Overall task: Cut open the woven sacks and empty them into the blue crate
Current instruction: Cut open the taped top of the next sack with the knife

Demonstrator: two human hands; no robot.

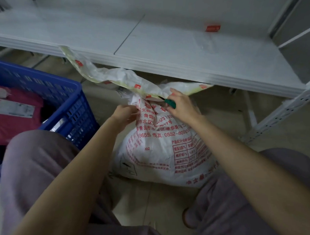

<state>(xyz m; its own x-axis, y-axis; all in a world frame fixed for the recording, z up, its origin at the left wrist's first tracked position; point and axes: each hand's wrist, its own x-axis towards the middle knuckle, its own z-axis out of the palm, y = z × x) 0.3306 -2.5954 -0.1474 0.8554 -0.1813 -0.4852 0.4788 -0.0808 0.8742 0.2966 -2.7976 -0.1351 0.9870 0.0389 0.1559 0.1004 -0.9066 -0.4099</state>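
Left hand (124, 113) pinches the limp, probably heavy woven sack (159, 152) at its neck; right hand (182, 106) grips a green cutter (170, 102).

The green cutter (170, 102) has its blade tip hidden in the sack (161, 149); the blue crate (42, 83) is cropped left.

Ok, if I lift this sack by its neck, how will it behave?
Probably floppy: the sack creases and bunches where the left hand holds its neck. Possibly fairly heavy, since its bulging body sits slumped on the floor. The woven skin looks slick, so a grip may slide.
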